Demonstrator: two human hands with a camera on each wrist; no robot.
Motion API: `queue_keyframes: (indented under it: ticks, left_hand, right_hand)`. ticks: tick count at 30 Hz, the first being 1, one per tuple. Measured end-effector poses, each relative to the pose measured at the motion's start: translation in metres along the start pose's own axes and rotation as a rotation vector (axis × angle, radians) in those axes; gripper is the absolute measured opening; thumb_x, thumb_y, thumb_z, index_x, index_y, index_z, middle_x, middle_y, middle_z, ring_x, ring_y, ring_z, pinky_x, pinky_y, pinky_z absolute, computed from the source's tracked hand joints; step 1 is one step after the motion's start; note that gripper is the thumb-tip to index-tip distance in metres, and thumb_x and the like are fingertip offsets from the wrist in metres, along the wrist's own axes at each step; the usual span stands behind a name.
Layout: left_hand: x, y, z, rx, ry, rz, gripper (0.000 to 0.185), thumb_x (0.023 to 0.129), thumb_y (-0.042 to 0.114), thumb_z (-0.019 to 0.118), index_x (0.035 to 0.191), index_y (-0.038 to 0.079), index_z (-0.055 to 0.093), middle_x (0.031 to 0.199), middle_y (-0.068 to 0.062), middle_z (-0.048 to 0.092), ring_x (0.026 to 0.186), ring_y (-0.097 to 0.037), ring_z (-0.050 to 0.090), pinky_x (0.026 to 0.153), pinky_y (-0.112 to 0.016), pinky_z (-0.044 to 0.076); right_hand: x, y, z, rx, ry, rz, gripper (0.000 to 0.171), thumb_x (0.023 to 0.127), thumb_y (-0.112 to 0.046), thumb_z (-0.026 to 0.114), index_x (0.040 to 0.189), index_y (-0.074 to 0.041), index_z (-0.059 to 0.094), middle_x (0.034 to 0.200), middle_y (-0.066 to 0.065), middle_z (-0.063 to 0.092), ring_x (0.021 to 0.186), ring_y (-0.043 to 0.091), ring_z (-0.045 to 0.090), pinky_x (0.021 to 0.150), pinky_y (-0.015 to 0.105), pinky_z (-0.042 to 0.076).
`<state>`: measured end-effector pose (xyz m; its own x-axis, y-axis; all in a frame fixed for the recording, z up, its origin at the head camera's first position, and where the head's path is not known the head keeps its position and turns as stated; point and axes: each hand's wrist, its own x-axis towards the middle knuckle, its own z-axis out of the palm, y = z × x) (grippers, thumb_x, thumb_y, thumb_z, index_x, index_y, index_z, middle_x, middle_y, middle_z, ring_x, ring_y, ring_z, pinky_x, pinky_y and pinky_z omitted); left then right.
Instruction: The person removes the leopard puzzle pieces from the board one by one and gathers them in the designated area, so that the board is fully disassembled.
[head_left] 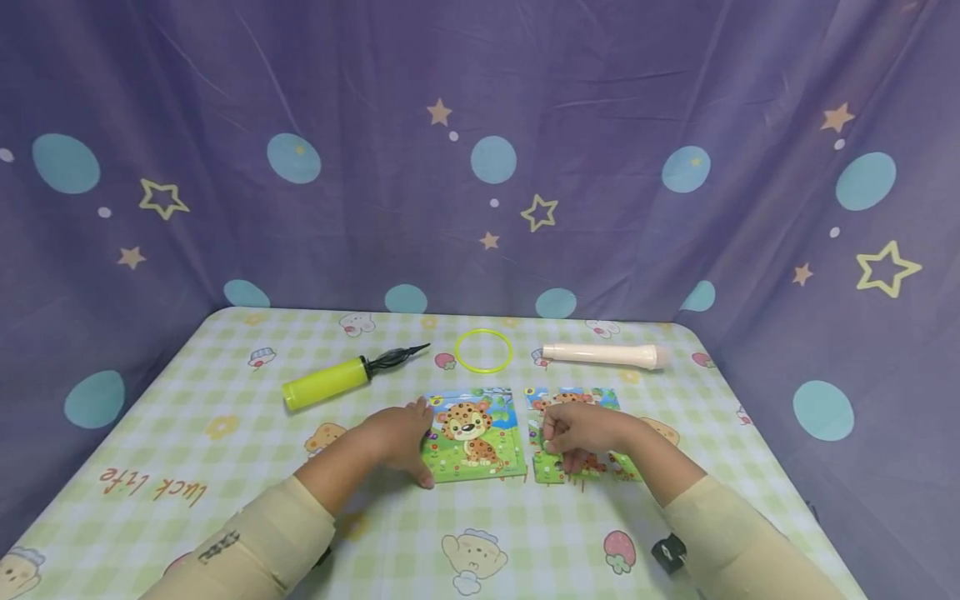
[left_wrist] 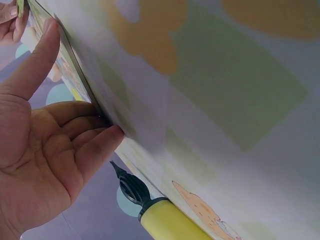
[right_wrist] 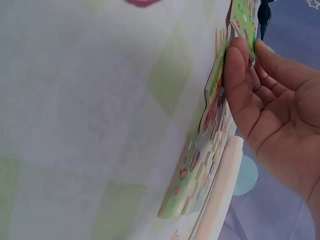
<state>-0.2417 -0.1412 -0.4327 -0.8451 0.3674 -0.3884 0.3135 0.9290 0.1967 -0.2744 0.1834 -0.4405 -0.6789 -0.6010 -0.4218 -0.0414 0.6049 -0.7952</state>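
A square picture board (head_left: 472, 437) with a smiling spotted leopard cub lies flat on the table. My left hand (head_left: 401, 442) rests at its left side, fingertips along the left edge and thumb at the near left corner. Beside it on the right, a second leopard picture lies in separate puzzle pieces (head_left: 551, 471), with gaps between some of them. Over these, my right hand (head_left: 581, 433) pinches a small green puzzle piece (left_wrist: 20, 9) between thumb and fingers. The right hand hides the middle of the puzzle.
Behind the boards lie a yellow hand pump (head_left: 330, 383) with a black nozzle, a thin yellow ring (head_left: 457, 351) and a pale pink stick (head_left: 600, 356) with a wider end. A checked cloth (head_left: 405, 550) covers the table; a purple curtain (head_left: 390, 192) hangs behind it.
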Motion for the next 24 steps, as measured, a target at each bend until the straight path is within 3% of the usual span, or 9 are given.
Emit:
queue_keyframes:
  ticks: [9,18,24]
  left_hand:
    - [-0.001,0.001,-0.002,-0.005,-0.009,-0.005,0.121,0.065,0.056,0.085,0.153,-0.003,0.026,0.16,-0.026,0.017,0.146,-0.042,0.025,0.118,-0.053,0.026]
    - [-0.002,0.002,-0.002,-0.004,-0.007,-0.002,0.121,0.065,0.056,0.084,0.153,-0.003,0.026,0.16,-0.026,0.017,0.146,-0.041,0.025,0.119,-0.053,0.025]
    - [-0.004,0.002,-0.002,-0.005,-0.01,-0.004,0.121,0.066,0.056,0.084,0.153,-0.003,0.025,0.16,-0.026,0.017,0.147,-0.041,0.024,0.119,-0.053,0.024]
  right_hand:
    - [-0.001,0.006,0.005,-0.012,0.077,-0.004,0.011,0.095,-0.009,0.064,0.101,-0.002,0.057,0.088,0.016,0.065,0.065,0.028,0.068,0.06,0.042,0.06]
    - [-0.003,0.004,0.015,-0.16,0.168,-0.05,0.009,0.095,-0.011,0.064,0.1,-0.006,0.058,0.085,0.008,0.064,0.06,0.024,0.068,0.055,0.038,0.059]
    - [-0.002,-0.002,0.017,-0.219,0.204,-0.035,0.007,0.096,-0.01,0.062,0.1,-0.008,0.058,0.083,0.007,0.063,0.059,0.022,0.067,0.052,0.037,0.056]
